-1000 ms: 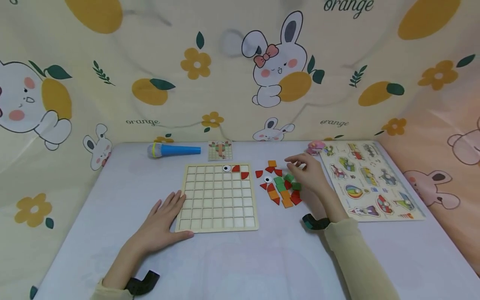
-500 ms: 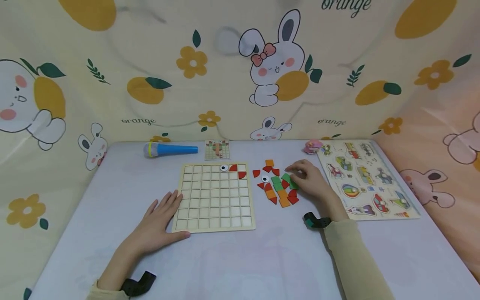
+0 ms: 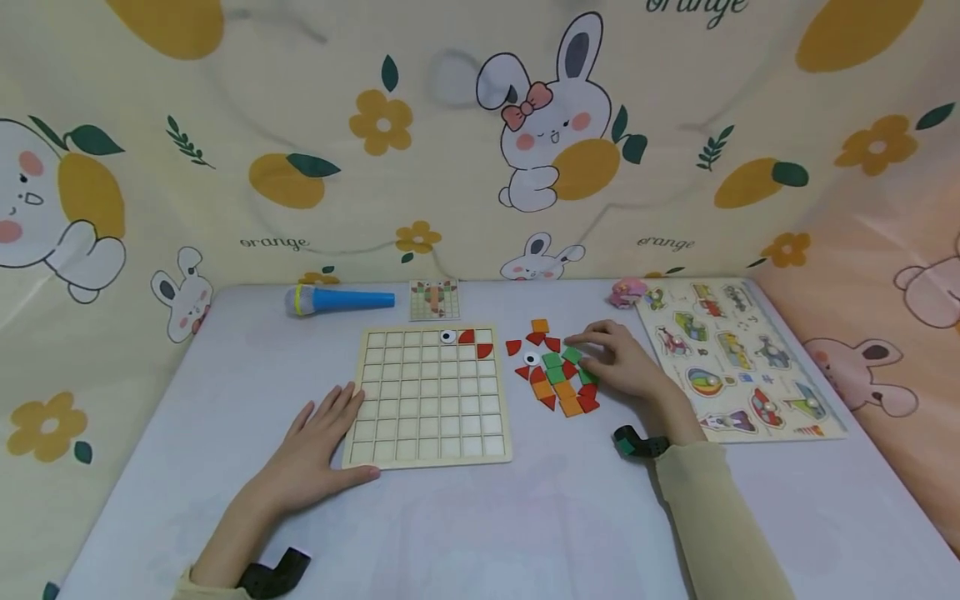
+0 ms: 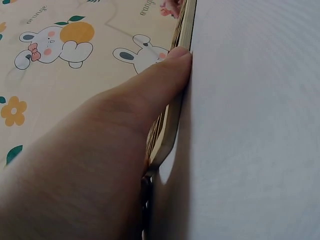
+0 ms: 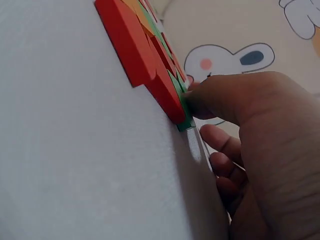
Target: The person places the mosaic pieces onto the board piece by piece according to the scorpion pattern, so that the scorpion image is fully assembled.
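My left hand (image 3: 321, 454) lies with fingers spread at the left side of a wooden grid board (image 3: 431, 400); its thumb (image 4: 175, 62) presses along the near edge. On the board's top right sit a white eye tile (image 3: 447, 337) and two red quarter-round tiles. My right hand (image 3: 622, 362) is at the right of a cluster of tiles. Its thumb (image 5: 215, 100) touches a green square tile (image 5: 186, 121) and its index finger reaches over the far side of the green tiles; I cannot tell whether they pinch one.
Loose red, orange and green tiles (image 3: 568, 406) lie right of the board. Behind it are a small pattern card (image 3: 434, 300) and a blue toy microphone (image 3: 345, 299). A picture puzzle board (image 3: 738, 367) and a pink toy (image 3: 627, 292) stand at the right.
The right hand has come down and toward the green tiles, its fingers now close over them. The left hand stays at the board. The head view has shifted slightly.
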A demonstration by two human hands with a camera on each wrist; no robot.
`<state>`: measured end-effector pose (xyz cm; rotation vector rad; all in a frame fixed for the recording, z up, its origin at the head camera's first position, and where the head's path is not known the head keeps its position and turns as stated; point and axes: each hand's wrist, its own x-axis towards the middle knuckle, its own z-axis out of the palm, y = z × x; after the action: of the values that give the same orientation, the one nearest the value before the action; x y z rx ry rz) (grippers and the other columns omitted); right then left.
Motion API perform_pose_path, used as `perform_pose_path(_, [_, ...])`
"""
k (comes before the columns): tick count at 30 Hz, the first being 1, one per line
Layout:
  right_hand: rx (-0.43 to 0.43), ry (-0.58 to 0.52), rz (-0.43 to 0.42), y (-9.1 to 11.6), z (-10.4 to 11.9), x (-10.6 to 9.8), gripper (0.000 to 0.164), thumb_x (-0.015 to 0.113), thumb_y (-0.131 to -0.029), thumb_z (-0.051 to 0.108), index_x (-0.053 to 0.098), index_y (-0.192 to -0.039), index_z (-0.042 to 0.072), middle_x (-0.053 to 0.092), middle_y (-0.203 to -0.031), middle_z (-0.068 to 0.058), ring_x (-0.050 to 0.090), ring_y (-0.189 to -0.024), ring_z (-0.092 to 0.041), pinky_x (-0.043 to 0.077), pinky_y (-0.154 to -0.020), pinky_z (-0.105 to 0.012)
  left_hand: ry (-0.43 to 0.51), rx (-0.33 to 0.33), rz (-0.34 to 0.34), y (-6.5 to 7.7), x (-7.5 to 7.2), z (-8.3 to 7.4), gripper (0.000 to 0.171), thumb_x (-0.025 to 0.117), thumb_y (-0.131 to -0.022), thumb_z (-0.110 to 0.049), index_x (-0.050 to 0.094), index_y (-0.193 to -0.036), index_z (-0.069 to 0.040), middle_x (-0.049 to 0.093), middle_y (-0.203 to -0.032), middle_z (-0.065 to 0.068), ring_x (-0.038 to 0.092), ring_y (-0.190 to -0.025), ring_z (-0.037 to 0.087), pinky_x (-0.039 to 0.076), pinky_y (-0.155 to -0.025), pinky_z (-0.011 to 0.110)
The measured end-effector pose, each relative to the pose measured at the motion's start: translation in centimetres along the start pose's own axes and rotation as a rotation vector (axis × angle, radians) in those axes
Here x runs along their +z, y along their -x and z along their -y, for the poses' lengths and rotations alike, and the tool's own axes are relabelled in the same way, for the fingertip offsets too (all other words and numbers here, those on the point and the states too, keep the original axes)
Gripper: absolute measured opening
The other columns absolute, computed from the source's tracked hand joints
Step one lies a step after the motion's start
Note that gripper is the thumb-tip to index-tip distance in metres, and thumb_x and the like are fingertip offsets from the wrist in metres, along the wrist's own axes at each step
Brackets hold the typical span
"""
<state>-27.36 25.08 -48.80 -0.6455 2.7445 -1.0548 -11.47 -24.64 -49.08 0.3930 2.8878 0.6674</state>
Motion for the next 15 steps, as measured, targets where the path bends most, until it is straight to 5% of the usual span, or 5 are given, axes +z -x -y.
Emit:
perform_pose_path(8, [0.001, 0.011, -0.020, -0.41, 0.15, 0.21, 0.027, 0.072, -0.100, 0.013, 0.073, -0.127, 0.012, 0.053, -0.142, -0.018, 0.043, -0.138, -0.040, 0.032, -0.121, -0.067, -0.005, 0.007, -0.003, 0.08, -0.20, 0.08, 0.118, 0.072, -0.085, -0.075, 0.023, -0.170, -0.008, 0.016, -0.177, 0.015, 0.011, -0.164, 0.039, 0.005, -0.128, 0.065])
perform_pose_path(15, [0.052, 0.002, -0.089, -0.25, 0.16, 0.41, 0.029, 0.072, -0.102, 0.020, 0.069, -0.128, 0.008, 0.060, -0.138, -0.017, 0.052, -0.130, -0.036, 0.043, -0.115, -0.060, -0.002, 0.004, 0.001, -0.02, -0.01, 0.16, 0.118, 0.072, -0.085, -0.075, 0.023, -0.170, -0.009, 0.016, -0.178, 0.014, 0.010, -0.164, 0.039, 0.005, -0.128, 0.065])
